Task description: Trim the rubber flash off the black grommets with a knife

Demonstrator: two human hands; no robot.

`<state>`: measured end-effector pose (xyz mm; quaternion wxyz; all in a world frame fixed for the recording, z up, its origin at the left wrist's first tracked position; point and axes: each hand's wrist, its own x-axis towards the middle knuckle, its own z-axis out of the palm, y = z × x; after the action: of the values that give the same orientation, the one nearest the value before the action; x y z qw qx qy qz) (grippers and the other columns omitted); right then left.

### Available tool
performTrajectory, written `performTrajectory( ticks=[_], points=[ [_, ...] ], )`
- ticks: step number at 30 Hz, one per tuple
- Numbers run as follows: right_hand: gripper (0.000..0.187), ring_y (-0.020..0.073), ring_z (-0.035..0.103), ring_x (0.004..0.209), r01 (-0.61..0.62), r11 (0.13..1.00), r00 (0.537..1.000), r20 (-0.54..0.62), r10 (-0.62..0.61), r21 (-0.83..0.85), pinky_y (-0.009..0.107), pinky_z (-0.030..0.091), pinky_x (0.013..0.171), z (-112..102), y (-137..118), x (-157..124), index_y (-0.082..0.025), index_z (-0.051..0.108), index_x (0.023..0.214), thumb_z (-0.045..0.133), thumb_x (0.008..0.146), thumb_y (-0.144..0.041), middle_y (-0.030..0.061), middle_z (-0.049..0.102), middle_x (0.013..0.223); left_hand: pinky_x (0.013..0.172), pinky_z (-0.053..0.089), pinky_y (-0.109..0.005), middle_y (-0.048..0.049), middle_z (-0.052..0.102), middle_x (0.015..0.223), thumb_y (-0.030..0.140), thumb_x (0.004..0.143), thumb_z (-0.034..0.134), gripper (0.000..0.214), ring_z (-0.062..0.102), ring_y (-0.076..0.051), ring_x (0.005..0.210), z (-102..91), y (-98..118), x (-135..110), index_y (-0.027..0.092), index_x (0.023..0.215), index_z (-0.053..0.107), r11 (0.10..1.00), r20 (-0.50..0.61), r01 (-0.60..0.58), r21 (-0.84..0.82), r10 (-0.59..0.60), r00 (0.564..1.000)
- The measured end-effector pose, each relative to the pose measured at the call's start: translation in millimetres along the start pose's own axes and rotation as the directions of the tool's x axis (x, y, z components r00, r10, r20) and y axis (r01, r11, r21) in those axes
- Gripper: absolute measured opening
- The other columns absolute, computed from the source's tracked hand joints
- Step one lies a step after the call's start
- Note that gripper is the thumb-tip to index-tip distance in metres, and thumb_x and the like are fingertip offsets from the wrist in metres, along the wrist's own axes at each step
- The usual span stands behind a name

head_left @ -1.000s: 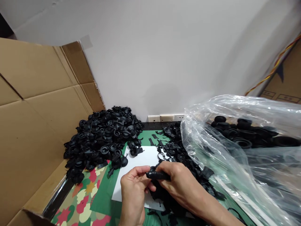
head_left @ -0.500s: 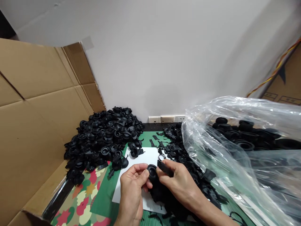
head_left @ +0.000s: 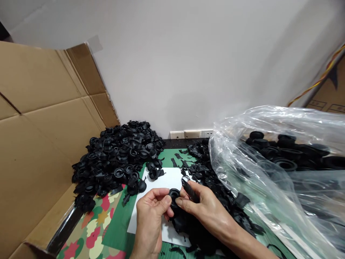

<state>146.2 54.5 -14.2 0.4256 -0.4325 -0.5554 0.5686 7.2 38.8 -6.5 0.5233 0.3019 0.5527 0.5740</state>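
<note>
My left hand (head_left: 152, 216) pinches a small round black rubber part (head_left: 174, 196) over a white sheet (head_left: 161, 181). From the right, my right hand (head_left: 203, 208) has its fingertips on the same part. A thin black strip (head_left: 189, 191) of rubber lies across those right fingers. Black rubber scraps (head_left: 205, 230) are heaped under and beside my right wrist.
A big pile of ribbed black rubber parts (head_left: 118, 158) lies at the left against an open cardboard box flap (head_left: 40, 126). A clear plastic bag (head_left: 283, 172) with larger black rings fills the right. Wall sockets (head_left: 190, 134) sit at the table's back edge.
The part was hidden edge-on between my hands; now its round face shows. My right fingers have come back onto it, holding a torn-off strip.
</note>
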Motion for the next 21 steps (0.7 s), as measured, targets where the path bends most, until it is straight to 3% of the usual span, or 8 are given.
performTrajectory(
  ticks=[10,14,21],
  points=[
    [0.012,0.0094,0.035,0.053,-0.029,0.994,0.992,0.122,0.043,-0.109,0.022,0.028,0.049,-9.1,-3.9,5.8,-0.018,0.05,0.06,0.058,0.068,-0.021,-0.0066,0.042,0.056,0.037,0.029,-0.016,0.0042,0.055,0.041,0.021,0.05,0.078,0.018,0.043,-0.004,0.032,-1.3,4.1,2.4,0.012,0.063,0.071,0.997,0.073,0.053,0.049,-0.056,0.996],
    [0.016,0.0084,0.032,0.05,-0.056,0.981,0.991,0.11,0.078,-0.185,0.021,0.025,0.045,-9.0,-2.9,7.7,-0.018,0.047,0.056,0.059,0.065,-0.022,-0.0072,0.04,0.052,0.038,0.028,-0.017,0.0036,0.055,0.039,0.023,0.05,0.077,0.018,0.042,-0.004,0.03,1.5,3.5,3.6,0.011,0.063,0.071,0.994,0.074,0.057,0.096,-0.064,0.995],
    [0.021,0.0066,0.027,0.046,-0.123,0.99,0.971,0.197,0.135,-0.072,0.021,0.02,0.043,-14.6,-3.4,12.2,-0.019,0.043,0.05,0.061,0.06,-0.018,-0.0091,0.034,0.046,0.044,0.03,-0.019,0.0038,0.052,0.032,0.021,0.053,0.074,0.013,0.042,-0.005,0.031,4.7,7.4,-0.7,0.011,0.062,0.071,0.983,0.112,0.034,0.179,-0.055,0.992]
  ],
)
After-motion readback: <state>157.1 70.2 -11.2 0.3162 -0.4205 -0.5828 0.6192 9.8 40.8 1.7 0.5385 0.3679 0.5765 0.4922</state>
